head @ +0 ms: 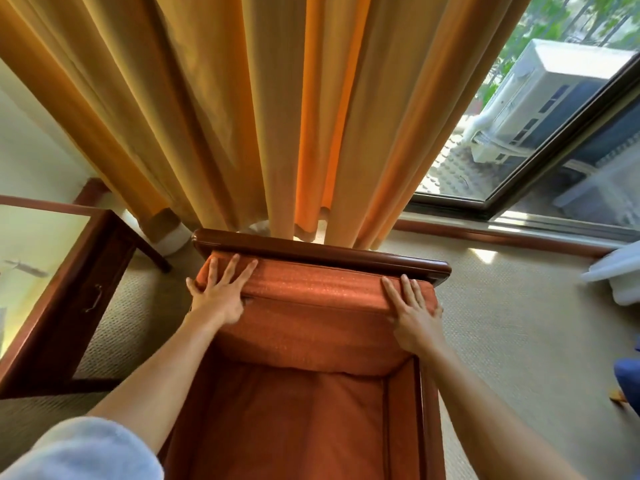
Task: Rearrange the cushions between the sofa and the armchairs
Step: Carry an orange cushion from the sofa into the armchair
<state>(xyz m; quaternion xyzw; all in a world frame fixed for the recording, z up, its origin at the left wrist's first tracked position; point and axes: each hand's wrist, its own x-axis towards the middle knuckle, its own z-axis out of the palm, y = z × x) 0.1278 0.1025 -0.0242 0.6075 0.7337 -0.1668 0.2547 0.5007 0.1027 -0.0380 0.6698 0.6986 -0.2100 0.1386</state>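
Both hands' fingers (231, 271) flat atop back cushion (311, 306), L/R ends.

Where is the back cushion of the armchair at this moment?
In the head view, the back cushion stands in the centre against the armchair's wooden top rail, below the orange curtain. The left hand and right hand press flat on its upper corners.

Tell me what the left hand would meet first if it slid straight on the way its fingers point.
The left hand lies flat on the back cushion, fingers pointing up toward the armchair's wooden top rail. Sliding on, it would most likely meet that rail first, with the orange curtain beyond it.
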